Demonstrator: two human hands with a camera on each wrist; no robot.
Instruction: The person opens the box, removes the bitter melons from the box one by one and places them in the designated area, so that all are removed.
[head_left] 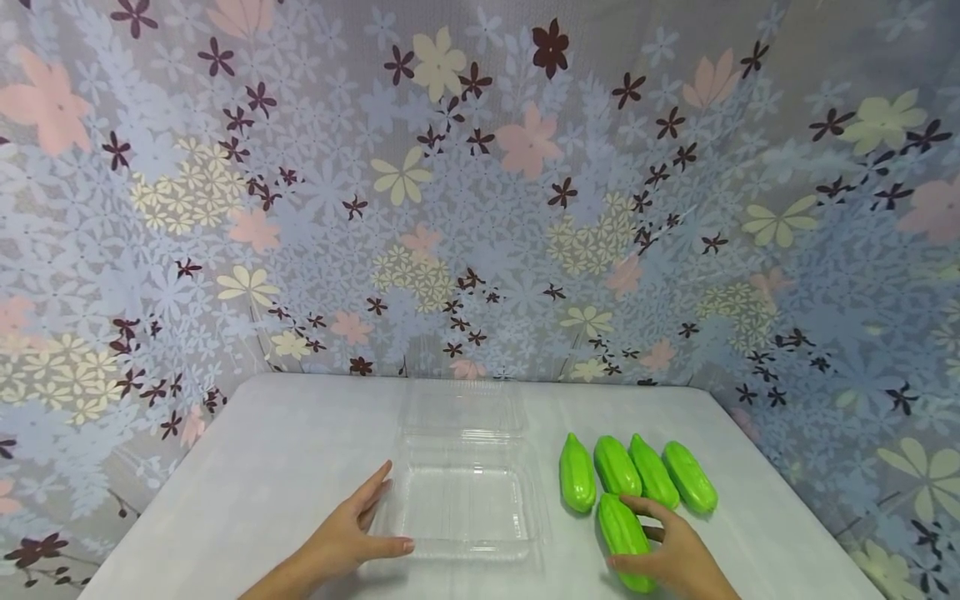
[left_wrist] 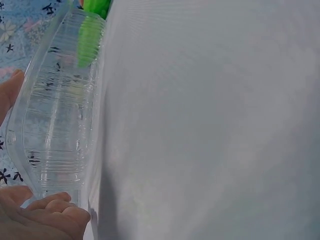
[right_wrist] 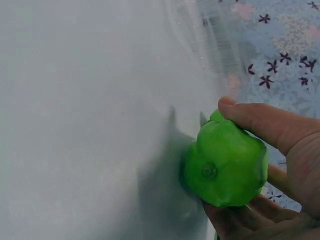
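Observation:
A clear plastic clamshell box (head_left: 465,548) lies with its lid (head_left: 463,408) folded back, away from me. My left hand (head_left: 345,527) is at the box's left end, thumb by the front corner and fingers extended along the side; in the left wrist view, the fingers (left_wrist: 55,212) are at the box end. To the right, my right hand (head_left: 671,550) holds a plump, ridged green toy cucumber (head_left: 621,533) between thumb and fingers. The right wrist view shows the cucumber (right_wrist: 225,162) end-on, the fingers partly hidden beneath it.
Behind the held one, several more green toy cucumbers (head_left: 577,475) lie side by side on the right of the white-covered table (head_left: 247,467). A flowered cloth (head_left: 480,208) hangs behind the table's far edge.

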